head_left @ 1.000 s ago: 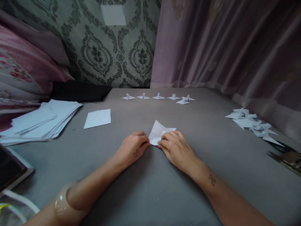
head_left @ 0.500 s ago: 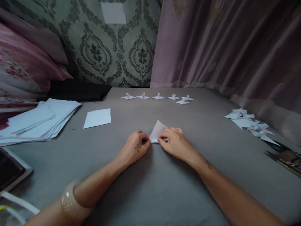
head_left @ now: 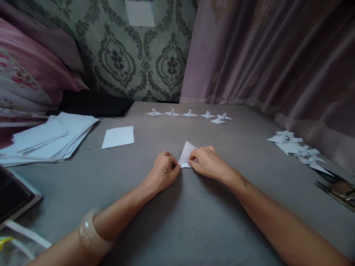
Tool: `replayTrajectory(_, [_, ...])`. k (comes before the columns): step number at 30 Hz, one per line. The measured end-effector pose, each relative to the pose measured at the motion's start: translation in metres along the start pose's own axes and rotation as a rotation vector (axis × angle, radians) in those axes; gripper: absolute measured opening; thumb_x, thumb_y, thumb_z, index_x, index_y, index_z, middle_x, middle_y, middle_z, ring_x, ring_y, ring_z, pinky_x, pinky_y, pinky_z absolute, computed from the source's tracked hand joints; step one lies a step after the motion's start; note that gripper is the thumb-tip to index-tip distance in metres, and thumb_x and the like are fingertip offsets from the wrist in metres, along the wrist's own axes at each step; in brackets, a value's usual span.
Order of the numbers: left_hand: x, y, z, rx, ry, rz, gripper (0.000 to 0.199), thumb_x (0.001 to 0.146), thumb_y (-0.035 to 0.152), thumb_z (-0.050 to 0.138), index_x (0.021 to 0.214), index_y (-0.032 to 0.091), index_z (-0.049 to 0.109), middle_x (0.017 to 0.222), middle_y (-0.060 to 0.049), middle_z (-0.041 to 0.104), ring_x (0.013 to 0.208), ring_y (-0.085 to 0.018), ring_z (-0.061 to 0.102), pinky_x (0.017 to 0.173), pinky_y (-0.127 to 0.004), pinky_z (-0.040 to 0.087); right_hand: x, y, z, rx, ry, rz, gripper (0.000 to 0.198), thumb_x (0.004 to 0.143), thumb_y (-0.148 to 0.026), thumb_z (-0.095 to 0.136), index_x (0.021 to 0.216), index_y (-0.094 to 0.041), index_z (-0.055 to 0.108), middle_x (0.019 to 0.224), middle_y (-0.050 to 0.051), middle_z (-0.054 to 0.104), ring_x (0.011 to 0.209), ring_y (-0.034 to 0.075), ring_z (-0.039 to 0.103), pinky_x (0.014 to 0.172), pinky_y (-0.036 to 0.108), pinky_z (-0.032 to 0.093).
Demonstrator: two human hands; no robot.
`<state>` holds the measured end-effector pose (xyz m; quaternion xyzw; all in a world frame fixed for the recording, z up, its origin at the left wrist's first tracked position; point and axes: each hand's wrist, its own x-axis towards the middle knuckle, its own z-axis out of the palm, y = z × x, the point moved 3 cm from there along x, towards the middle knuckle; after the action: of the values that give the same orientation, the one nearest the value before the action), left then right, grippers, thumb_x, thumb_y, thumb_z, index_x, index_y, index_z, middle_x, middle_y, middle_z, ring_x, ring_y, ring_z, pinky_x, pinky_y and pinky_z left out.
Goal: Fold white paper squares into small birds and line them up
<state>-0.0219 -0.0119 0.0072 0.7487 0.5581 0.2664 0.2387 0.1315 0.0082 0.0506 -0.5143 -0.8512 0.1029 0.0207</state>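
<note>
Fingers of the left hand (head_left: 165,170) and the right hand (head_left: 207,162) are closed on one folded paper (head_left: 186,149), which is held against the gray tabletop (head_left: 172,225) with its peak pointed away.

Left to right: a dark-faced device (head_left: 10,197), cut off by the view, is seen well left of the fingers and nearer the wearer. Farther out on that side, a stack of white sheets (head_left: 74,127) is spread; a black cloth (head_left: 97,104) is noted behind it. A single white sheet (head_left: 118,137) is laid ahead and left of the fingers. Near left corner of the folded paper: pinched by the left thumb and forefinger. Near edge: gripped by the right thumb and forefinger; the right part is hidden by that hand. Six paper figures (head_left: 190,113) are set out well beyond the fingers, five roughly in line, one nearer. More figures (head_left: 291,147) are heaped well to the right.
</note>
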Motion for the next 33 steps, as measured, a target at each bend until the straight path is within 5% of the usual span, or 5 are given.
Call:
replayTrajectory(20, [0.002, -0.009, -0.003, -0.057, -0.019, -0.084, 0.01, 0.076, 0.024, 0.064, 0.077, 0.014, 0.065, 0.088, -0.007, 0.053, 0.088, -0.021, 0.053, 0.081, -0.034, 0.044, 0.011, 0.0, -0.004, -0.038, -0.133, 0.064, 0.02, 0.083, -0.027, 0.053, 0.083, -0.02, 0.071, 0.088, 0.008, 0.073, 0.088, 0.023, 0.065, 0.084, 0.035, 0.037])
replayTrajectory(25, [0.006, -0.014, -0.008, -0.079, -0.057, -0.125, 0.007, 0.073, 0.017, 0.061, 0.077, 0.015, 0.066, 0.086, -0.005, 0.054, 0.079, -0.017, 0.054, 0.073, -0.028, 0.044, 0.013, 0.0, -0.005, -0.046, -0.17, 0.083, 0.022, 0.082, -0.029, 0.053, 0.086, -0.02, 0.072, 0.089, 0.008, 0.073, 0.09, 0.023, 0.065, 0.084, 0.034, 0.039])
replayTrajectory(29, [0.009, -0.02, -0.011, -0.208, -0.02, -0.226, 0.014, 0.071, 0.015, 0.055, 0.08, 0.015, 0.066, 0.066, 0.001, 0.056, 0.059, -0.012, 0.051, 0.057, -0.023, 0.04, 0.013, -0.001, -0.005, -0.055, -0.179, 0.088, 0.021, 0.082, -0.029, 0.053, 0.086, -0.02, 0.072, 0.09, 0.008, 0.073, 0.092, 0.023, 0.064, 0.086, 0.034, 0.038])
replayTrajectory(33, [0.007, -0.01, -0.01, -0.328, 0.069, -0.072, 0.017, 0.077, 0.017, 0.052, 0.086, 0.017, 0.067, 0.075, -0.001, 0.067, 0.069, -0.014, 0.059, 0.064, -0.024, 0.045, 0.01, -0.004, -0.006, -0.05, -0.159, 0.082, 0.021, 0.083, -0.028, 0.053, 0.086, -0.02, 0.072, 0.087, 0.008, 0.073, 0.091, 0.023, 0.064, 0.088, 0.035, 0.037])
